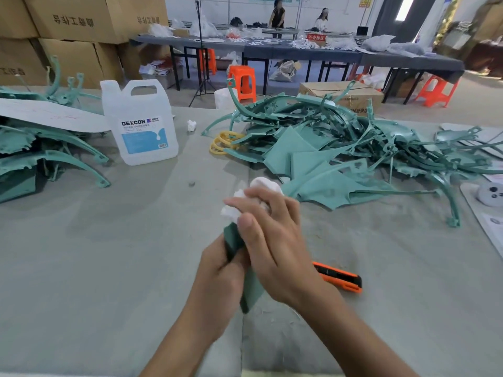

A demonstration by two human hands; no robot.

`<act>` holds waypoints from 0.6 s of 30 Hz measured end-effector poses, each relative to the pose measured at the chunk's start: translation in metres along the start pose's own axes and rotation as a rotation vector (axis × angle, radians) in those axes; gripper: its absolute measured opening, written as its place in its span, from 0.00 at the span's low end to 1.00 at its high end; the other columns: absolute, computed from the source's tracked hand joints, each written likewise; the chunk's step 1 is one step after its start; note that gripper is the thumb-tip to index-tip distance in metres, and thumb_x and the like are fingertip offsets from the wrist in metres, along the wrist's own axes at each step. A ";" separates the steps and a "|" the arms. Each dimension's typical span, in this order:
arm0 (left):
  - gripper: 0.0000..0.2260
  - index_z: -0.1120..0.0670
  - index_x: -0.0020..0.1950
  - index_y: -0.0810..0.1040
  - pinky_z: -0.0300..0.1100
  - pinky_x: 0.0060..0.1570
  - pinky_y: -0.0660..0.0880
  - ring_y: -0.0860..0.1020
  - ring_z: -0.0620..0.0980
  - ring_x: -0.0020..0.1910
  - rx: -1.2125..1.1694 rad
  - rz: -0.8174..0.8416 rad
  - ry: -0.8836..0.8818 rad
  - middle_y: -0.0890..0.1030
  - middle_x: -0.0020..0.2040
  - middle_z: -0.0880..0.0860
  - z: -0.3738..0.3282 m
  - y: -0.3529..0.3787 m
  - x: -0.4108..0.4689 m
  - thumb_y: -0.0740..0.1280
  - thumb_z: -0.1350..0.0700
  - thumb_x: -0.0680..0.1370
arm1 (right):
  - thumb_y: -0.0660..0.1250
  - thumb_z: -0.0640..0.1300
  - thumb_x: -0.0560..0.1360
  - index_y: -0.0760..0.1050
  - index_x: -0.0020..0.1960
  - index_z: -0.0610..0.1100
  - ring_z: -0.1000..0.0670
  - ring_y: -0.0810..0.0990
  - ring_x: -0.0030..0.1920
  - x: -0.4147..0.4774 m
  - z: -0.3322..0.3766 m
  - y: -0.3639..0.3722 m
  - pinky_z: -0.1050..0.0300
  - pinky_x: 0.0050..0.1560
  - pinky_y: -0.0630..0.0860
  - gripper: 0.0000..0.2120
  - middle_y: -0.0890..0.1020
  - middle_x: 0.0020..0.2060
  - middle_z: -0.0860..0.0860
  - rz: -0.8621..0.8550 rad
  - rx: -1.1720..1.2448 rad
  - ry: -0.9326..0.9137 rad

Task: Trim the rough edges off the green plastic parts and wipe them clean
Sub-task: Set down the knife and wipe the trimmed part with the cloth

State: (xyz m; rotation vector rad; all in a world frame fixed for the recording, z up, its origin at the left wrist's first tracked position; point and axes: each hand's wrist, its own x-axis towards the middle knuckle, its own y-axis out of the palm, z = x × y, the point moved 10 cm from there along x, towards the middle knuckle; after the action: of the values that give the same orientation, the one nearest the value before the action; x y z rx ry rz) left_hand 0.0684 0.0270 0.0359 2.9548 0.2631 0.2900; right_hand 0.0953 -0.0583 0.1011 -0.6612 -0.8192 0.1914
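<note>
Centre of frame: we hold one green part [251,289] upright above the grey table [109,268], between both hands.

Left hand [217,276], lower centre: fingers curled round the middle of the part and gripping it. The part's lower end sticks out below the palm.

Right hand [275,248], just above and to the right of the left: fingers and thumb bent over a wad of white cloth [265,185], pinning it against the top end of the part. The cloth bulges out past the fingertips.

Utility knife [340,278], orange and black: lies flat on the table just right of the right wrist, touched by neither hand. We cannot tell whether the blade is out.

Pile of green parts [340,148]: a tangled heap in the right half of the frame, beyond the hands. A second, smaller heap [40,148] sits at the left edge.

Jug [141,121], translucent white with a blue label: upright, upper left of centre, beside the left heap. Yellow rings [223,142] lie at the near-left edge of the large pile.
</note>
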 end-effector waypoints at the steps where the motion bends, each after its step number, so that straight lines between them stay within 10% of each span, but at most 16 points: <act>1: 0.11 0.49 0.57 0.83 0.46 0.53 0.77 0.82 0.48 0.53 0.059 -0.019 0.045 0.86 0.51 0.50 -0.006 -0.004 -0.004 0.64 0.56 0.78 | 0.48 0.55 0.86 0.78 0.64 0.51 0.53 0.67 0.70 0.005 -0.005 0.002 0.54 0.68 0.61 0.21 0.75 0.63 0.53 -0.014 -0.085 -0.018; 6: 0.18 0.36 0.68 0.76 0.25 0.52 0.71 0.79 0.34 0.57 0.363 -0.002 0.164 0.83 0.58 0.36 -0.027 -0.021 -0.023 0.62 0.53 0.81 | 0.44 0.48 0.87 0.76 0.64 0.51 0.46 0.70 0.67 0.033 -0.111 -0.034 0.49 0.61 0.61 0.22 0.77 0.63 0.51 -0.019 -0.597 0.285; 12: 0.10 0.41 0.58 0.83 0.35 0.50 0.78 0.83 0.43 0.53 0.089 -0.156 0.030 0.86 0.53 0.45 -0.014 -0.048 -0.017 0.70 0.51 0.78 | 0.52 0.51 0.85 0.76 0.48 0.48 0.44 0.70 0.56 0.021 -0.135 -0.109 0.45 0.61 0.65 0.17 0.77 0.50 0.45 -0.498 -0.184 0.481; 15: 0.10 0.46 0.57 0.84 0.43 0.48 0.81 0.83 0.50 0.52 -0.180 -0.071 -0.138 0.86 0.54 0.52 0.001 -0.024 -0.009 0.72 0.49 0.76 | 0.56 0.53 0.84 0.74 0.46 0.60 0.43 0.73 0.53 0.026 -0.081 -0.070 0.34 0.55 0.74 0.11 0.71 0.49 0.50 -0.377 0.126 0.337; 18: 0.26 0.50 0.72 0.73 0.51 0.63 0.76 0.78 0.52 0.66 -0.345 0.021 -0.158 0.80 0.66 0.55 0.001 0.004 0.002 0.67 0.42 0.76 | 0.52 0.56 0.84 0.77 0.59 0.58 0.47 0.70 0.61 0.006 -0.032 -0.012 0.45 0.66 0.69 0.15 0.70 0.55 0.51 -0.168 0.193 0.240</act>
State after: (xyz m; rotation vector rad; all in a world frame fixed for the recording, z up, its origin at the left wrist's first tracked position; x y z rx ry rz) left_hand 0.0707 0.0237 0.0362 2.6216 0.1442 0.0907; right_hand 0.1220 -0.0807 0.0962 -0.4210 -0.6122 0.0366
